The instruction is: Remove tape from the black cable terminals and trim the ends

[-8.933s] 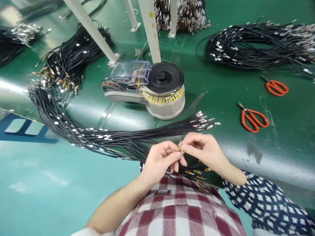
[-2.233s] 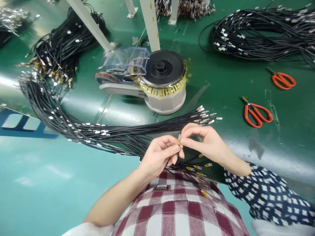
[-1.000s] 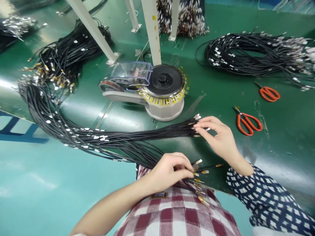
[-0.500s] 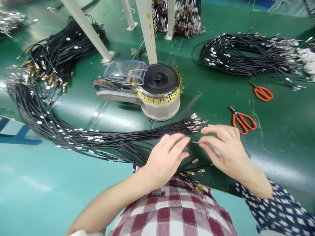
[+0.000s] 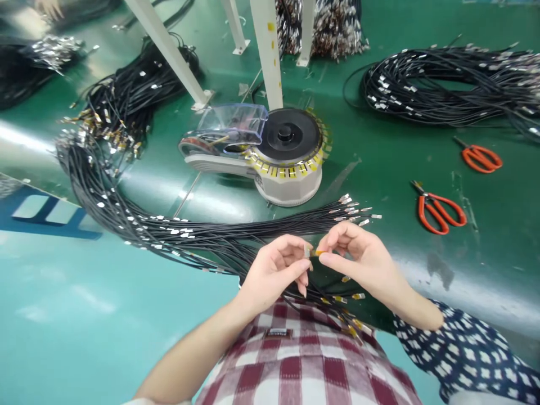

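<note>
My left hand (image 5: pixel 276 267) is closed in a pinch on a black cable's end, whose silvery connector (image 5: pixel 307 251) shows at the fingertips. Close beside it, my right hand (image 5: pixel 356 253) pinches a small piece of orange-yellow tape (image 5: pixel 319 253) between thumb and forefinger. The tape is next to the connector; whether they touch I cannot tell. Behind my hands lies a bundle of black cables (image 5: pixel 236 229) with bare metal ends pointing right. Below them, several cable ends (image 5: pixel 340 299) carry yellow tape.
A round tape dispenser (image 5: pixel 289 185) with yellow strips round its rim stands behind the bundle. Two orange-handled pliers or cutters (image 5: pixel 441 211) lie at the right. A coiled cable bundle (image 5: pixel 434 115) lies back right, another bundle (image 5: pixel 126 95) back left. White posts (image 5: pixel 268 56) rise behind the dispenser.
My right hand has moved left to my left hand and now shows orange-yellow tape in its pinch. My left hand has turned, bringing the connector into view. The camera view has shifted left.
</note>
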Demonstrator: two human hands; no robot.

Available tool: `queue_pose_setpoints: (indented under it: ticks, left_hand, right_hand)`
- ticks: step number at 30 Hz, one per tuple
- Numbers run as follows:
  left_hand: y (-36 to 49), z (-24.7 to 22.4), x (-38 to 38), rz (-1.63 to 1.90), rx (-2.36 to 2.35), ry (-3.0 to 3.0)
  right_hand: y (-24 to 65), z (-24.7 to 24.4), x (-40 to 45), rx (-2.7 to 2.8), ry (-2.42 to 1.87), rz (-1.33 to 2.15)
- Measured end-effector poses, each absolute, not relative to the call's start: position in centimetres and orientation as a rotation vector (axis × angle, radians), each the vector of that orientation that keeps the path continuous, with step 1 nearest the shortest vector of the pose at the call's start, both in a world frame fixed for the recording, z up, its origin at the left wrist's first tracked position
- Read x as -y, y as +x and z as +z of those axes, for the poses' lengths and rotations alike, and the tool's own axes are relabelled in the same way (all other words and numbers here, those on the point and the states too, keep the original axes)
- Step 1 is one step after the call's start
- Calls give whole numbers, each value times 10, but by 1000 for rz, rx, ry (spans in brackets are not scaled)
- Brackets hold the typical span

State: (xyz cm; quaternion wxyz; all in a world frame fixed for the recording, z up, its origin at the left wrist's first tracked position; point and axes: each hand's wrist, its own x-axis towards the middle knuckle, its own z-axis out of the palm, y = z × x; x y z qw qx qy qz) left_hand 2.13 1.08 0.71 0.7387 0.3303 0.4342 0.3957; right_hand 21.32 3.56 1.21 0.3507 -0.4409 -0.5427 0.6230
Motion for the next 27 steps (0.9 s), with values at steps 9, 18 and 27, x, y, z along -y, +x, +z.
queue_pose_setpoints:
  ticks: [9,18,27]
  left_hand:
    - [21,2,-10,943,-877,694]
    - [20,0,-8,954,-859,703]
    - [21,2,-9,959,-869,690]
  right_hand:
    - [204,4,-38,1377,-1114,1623]
    - [196,2,-37,1313,-1108,1623]
    - [195,1,-36,1301,-1132,1612]
